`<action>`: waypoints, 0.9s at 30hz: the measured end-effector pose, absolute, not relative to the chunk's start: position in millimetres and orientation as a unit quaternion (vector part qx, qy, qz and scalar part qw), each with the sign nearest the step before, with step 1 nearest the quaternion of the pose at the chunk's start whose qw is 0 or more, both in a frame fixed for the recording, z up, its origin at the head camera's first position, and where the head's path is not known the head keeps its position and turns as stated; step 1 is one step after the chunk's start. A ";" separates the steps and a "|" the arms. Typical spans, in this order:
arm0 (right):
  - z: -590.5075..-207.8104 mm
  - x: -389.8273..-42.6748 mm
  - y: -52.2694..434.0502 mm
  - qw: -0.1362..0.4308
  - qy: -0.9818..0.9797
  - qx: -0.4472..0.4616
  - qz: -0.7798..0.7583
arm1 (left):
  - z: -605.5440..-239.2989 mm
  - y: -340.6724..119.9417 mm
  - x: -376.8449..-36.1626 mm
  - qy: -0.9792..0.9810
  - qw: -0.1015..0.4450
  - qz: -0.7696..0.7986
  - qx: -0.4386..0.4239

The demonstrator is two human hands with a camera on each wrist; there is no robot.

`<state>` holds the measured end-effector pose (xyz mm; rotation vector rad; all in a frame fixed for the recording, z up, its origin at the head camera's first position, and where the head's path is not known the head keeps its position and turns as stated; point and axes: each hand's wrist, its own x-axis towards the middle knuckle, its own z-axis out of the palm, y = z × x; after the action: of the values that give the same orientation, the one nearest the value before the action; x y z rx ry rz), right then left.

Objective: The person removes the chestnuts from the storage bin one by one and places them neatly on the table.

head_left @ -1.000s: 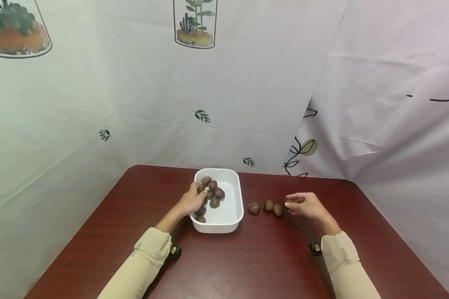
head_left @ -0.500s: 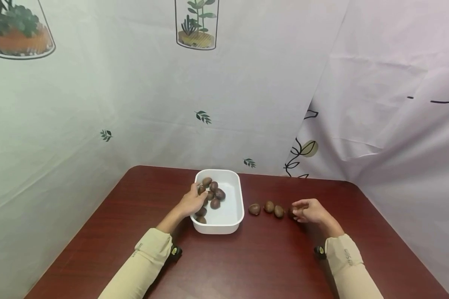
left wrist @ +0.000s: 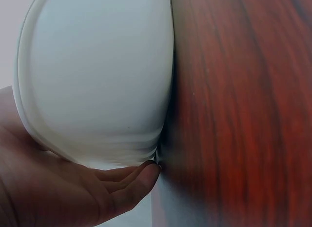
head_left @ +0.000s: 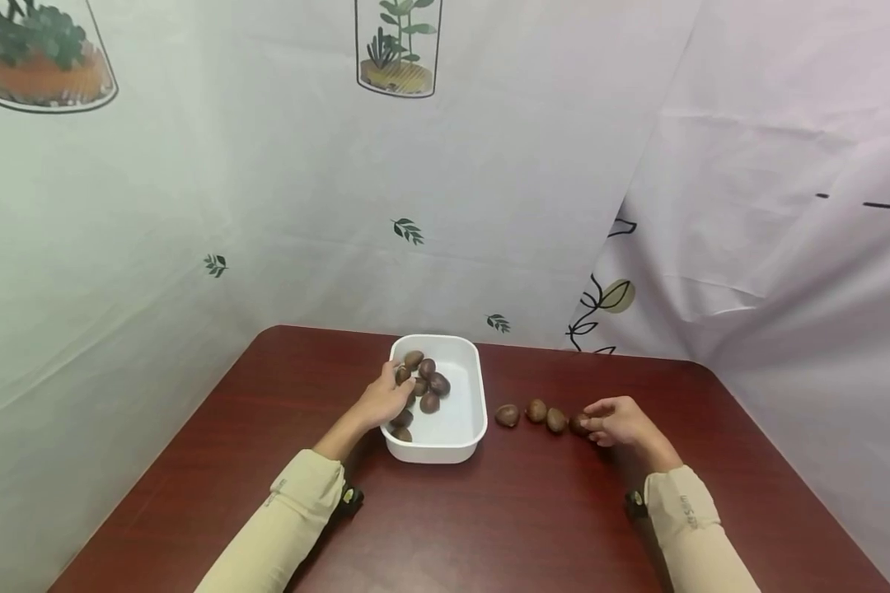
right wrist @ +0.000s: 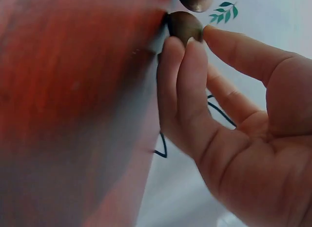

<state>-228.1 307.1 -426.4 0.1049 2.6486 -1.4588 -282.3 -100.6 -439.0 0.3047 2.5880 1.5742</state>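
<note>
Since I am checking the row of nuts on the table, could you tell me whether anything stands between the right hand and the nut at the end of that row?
Nothing does: the right hand already pinches the end nut on the table, thumb and fingertips on it.

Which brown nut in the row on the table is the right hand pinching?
The rightmost brown nut, at the row's end; the right hand pinches it, the other three lie untouched.

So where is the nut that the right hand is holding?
In the head view the nut sits on the table, pinched by the right hand, ending the row right of the white tub.
</note>
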 end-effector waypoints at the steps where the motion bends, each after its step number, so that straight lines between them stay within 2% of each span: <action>1: -423.8 -226.7 306.8 0.058 0.878 0.036 -0.473 | -438.8 -100.3 -282.8 0.850 0.048 0.515 0.100; 6: -408.2 -218.3 294.6 0.031 0.903 0.042 -0.427 | -438.9 -99.0 -283.1 0.845 0.056 0.522 0.101; 15: -372.7 -215.6 230.0 -0.012 0.928 -0.041 -0.369 | -438.7 -100.6 -279.7 0.843 0.055 0.526 0.099; 27: -373.6 -222.6 143.4 -0.038 0.896 -0.104 -0.430 | -438.7 -102.0 -280.9 0.844 0.058 0.524 0.095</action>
<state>-222.6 143.4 -373.6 -0.3347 2.8848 -1.3842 -280.9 -102.0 -438.7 0.2877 2.5591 1.5883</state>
